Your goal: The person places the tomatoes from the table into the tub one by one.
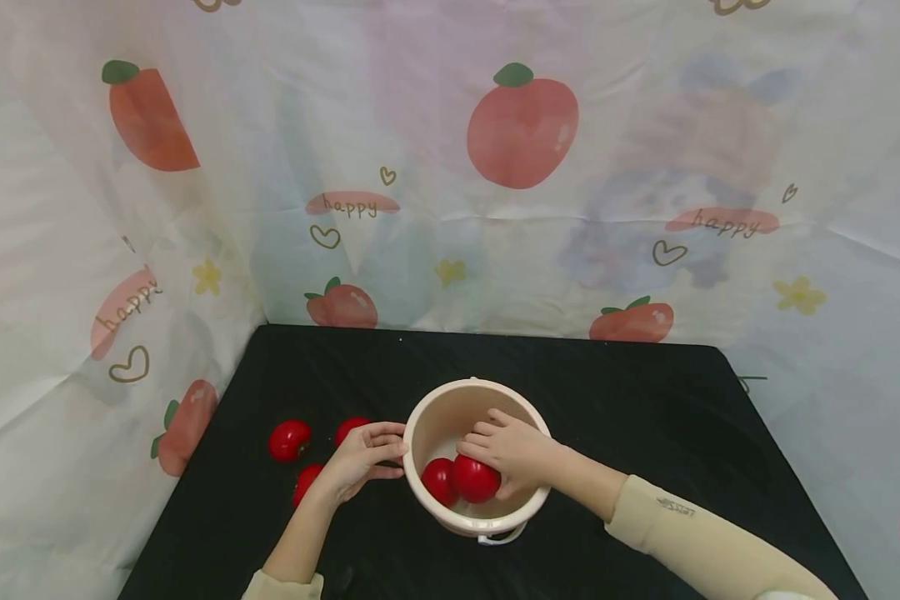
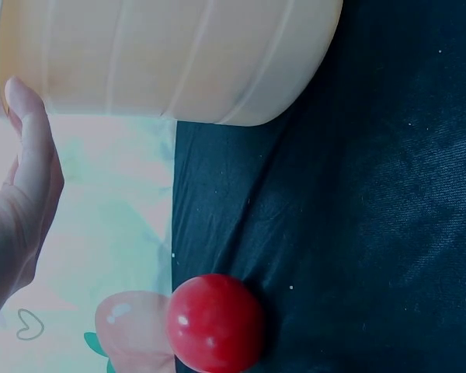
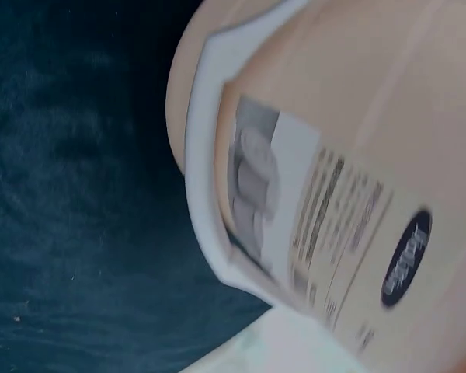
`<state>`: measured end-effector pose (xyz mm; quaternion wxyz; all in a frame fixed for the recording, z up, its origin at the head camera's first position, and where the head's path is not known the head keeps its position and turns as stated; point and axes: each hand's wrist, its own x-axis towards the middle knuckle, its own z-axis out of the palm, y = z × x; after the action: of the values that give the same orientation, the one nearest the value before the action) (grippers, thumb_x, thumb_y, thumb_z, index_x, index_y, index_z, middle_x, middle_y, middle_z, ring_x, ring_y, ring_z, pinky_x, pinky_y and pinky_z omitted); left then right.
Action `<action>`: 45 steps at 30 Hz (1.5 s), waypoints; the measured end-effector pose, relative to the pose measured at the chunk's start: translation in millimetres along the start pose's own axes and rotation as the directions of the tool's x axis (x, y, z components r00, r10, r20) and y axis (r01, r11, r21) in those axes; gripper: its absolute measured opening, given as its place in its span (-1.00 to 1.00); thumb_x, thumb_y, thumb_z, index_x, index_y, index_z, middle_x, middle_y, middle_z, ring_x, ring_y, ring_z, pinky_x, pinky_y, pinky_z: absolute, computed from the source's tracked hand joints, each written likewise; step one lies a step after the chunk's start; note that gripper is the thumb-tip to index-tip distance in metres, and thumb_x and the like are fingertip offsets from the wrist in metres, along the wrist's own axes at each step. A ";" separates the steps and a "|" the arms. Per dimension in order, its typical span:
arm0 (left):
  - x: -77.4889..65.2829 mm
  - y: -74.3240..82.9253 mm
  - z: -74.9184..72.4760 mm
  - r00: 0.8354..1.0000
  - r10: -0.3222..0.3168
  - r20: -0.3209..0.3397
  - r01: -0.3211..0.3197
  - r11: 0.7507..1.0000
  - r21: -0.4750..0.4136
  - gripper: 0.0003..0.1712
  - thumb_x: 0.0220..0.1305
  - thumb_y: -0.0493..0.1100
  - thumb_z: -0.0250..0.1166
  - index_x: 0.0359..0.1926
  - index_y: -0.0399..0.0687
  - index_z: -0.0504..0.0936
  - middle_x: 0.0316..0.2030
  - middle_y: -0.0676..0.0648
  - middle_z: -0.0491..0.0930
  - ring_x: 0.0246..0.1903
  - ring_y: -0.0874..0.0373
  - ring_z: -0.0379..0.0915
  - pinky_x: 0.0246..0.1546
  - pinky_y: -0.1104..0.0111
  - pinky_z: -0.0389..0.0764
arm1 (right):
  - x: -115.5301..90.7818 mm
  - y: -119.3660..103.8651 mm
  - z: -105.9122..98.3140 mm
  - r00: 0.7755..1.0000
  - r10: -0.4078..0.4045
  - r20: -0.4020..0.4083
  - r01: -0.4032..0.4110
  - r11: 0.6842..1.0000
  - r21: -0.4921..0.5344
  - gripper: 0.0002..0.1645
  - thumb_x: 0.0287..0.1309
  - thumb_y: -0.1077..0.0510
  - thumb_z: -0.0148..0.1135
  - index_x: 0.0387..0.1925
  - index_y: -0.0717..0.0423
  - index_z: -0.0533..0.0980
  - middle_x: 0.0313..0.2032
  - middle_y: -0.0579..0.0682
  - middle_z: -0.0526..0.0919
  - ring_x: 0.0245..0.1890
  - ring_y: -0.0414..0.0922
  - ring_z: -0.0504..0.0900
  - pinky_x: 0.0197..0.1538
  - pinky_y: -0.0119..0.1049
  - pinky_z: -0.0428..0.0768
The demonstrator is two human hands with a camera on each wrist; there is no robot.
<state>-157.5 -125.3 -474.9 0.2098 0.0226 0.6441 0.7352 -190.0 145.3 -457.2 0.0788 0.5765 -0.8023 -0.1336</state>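
A cream bucket (image 1: 476,527) stands upright on the black table. My right hand (image 1: 521,450) is inside it, fingers and thumb around a red tomato (image 1: 476,479). Another tomato (image 1: 438,482) lies beside that one in the bucket. My left hand (image 1: 363,458) holds the bucket's left rim with its fingertips; in the left wrist view the same hand (image 2: 27,171) meets the wall just by the rim. The right wrist view shows only the bucket's label (image 3: 334,225) and white handle (image 3: 202,155), with the right hand's grip hidden.
Left of the bucket, several tomatoes lie on the black tabletop (image 1: 630,400): one at the far left (image 1: 289,440), one partly behind the left hand (image 1: 351,428), and one by the left wrist (image 1: 305,483). A fruit-printed curtain (image 1: 420,250) surrounds the table.
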 end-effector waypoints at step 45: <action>-1.8 0.4 1.4 1.000 -0.002 -0.001 0.002 1.000 0.011 -0.47 0.15 -0.24 0.27 0.10 -0.43 0.37 -0.16 -0.33 0.56 -0.39 0.14 0.55 -0.26 0.21 0.62 | 20.2 -15.6 5.6 0.946 -0.031 0.323 0.103 0.972 -0.211 -0.14 -0.49 -0.46 0.35 0.02 -0.44 0.36 0.02 -0.30 0.39 0.02 -0.23 0.28 0.10 -0.25 0.29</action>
<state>-155.5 -124.6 -473.9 0.2098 0.0228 0.6482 0.7316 -184.0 122.2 -467.9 0.0090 0.5619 -0.7639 -0.3171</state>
